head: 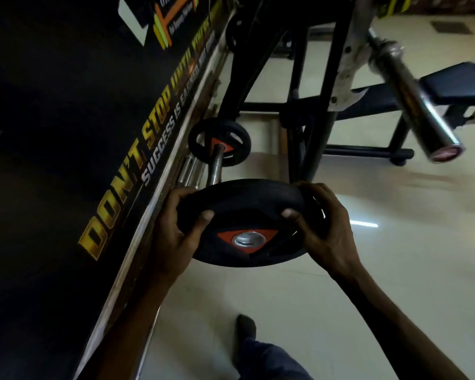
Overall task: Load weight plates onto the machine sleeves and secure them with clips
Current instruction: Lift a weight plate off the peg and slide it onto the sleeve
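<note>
Gripping a black rubber weight plate [244, 212] by its rim, the left hand [173, 237] and the right hand [324, 229] are sitting on opposite sides of the disc, thumbs pressing on the near face and the other fingers [317, 192] curling over the edge to the far side. Both hands are closed firmly on the plate. It is sitting on the near end of a chrome bar [215, 167], whose tip is showing through the steel-ringed bore in the orange triangle [248, 239]. A smaller black plate [220, 142] is riding on the far end of the same bar, which is lying low beside the dark banner wall [66, 133].

The plate appears to be coming off this storage bar, so the pull should be running straight along the bar's axis; tipping the disc would likely jam the bore on the steel. Keeping both grips level with each other and drawing evenly is the safer way. Once clear, the full weight will probably drop into the hands, so bracing the wrists matters, and the foot [246, 326] on the pale tiled floor [368, 283] below should be staying out from under it.

The empty chrome sleeve [414, 102] on the machine at upper right seems the likely destination, well apart and higher. No clip is visible anywhere in view.
</note>
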`<action>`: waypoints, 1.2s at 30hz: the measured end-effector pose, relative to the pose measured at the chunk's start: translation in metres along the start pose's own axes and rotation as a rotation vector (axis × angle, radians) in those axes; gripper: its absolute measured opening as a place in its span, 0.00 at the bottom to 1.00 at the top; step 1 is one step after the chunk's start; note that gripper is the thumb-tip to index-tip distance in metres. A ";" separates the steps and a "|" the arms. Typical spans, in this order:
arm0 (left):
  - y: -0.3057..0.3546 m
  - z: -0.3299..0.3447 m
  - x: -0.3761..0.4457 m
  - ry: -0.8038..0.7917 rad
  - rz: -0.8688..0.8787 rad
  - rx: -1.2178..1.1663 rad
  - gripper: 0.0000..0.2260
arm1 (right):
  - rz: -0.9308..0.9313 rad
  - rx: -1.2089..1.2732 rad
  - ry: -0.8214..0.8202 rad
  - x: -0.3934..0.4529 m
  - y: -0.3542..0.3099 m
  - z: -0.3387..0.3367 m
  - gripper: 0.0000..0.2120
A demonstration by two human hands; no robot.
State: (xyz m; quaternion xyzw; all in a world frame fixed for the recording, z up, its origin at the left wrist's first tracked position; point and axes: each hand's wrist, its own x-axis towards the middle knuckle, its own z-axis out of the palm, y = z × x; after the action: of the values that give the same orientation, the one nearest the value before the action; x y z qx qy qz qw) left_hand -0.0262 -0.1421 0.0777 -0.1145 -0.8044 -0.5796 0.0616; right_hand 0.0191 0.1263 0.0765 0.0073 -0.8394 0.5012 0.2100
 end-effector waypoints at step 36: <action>0.189 0.284 0.081 -0.115 0.162 -0.135 0.16 | -0.092 -0.057 0.201 0.089 0.064 -0.327 0.20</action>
State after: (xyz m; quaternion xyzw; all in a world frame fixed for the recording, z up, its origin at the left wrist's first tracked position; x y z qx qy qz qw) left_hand -0.0467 0.1931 0.1790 -0.2162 -0.7540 -0.6179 0.0542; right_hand 0.0370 0.4521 0.1891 -0.0105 -0.8269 0.4650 0.3161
